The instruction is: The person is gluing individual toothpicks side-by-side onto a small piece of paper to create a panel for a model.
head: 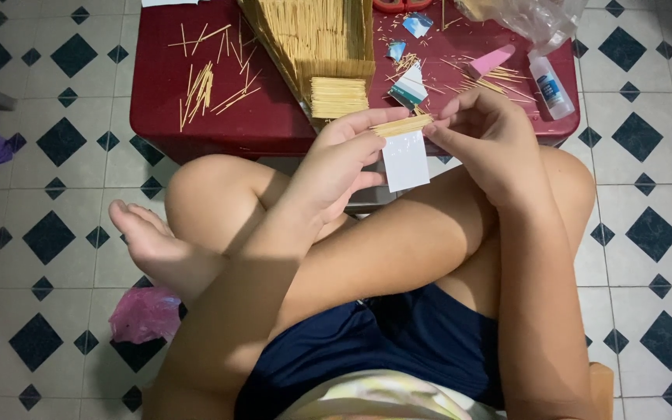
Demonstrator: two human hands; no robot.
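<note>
Head view, left hand: the left hand [344, 159] is clamped on a small white card [405, 162], thumb on top and fingers folded behind it, in the air above the lap and just in front of the tabletop's near edge.
Head view, right hand: the right hand [491, 144] has its fingertips pinched together on the right end of a short row of thin sticks [402, 124] lying along the card's top edge.
Card and sticks: the row of thin sticks sits across the card's upper edge, slightly tilted, between the two hands; the card hangs down below it with its lower edge free.
Tabletop: a dark red tabletop [196, 117] runs across the top of the view; its near edge lies just behind the hands.
On the tabletop: a large stick-built panel [313, 39] with a small stick mat [338, 97] at its near end; loose sticks [204, 82] scattered to the left; a pink piece [491, 61], a glue bottle [551, 87] near the right edge, and a clear plastic bag [538, 19] at the far right corner.
Open room: bare red surface shows left of the panel; tiled floor [56, 194] lies open on both sides of the crossed legs, with a pink bag [145, 313] on the floor at left.
</note>
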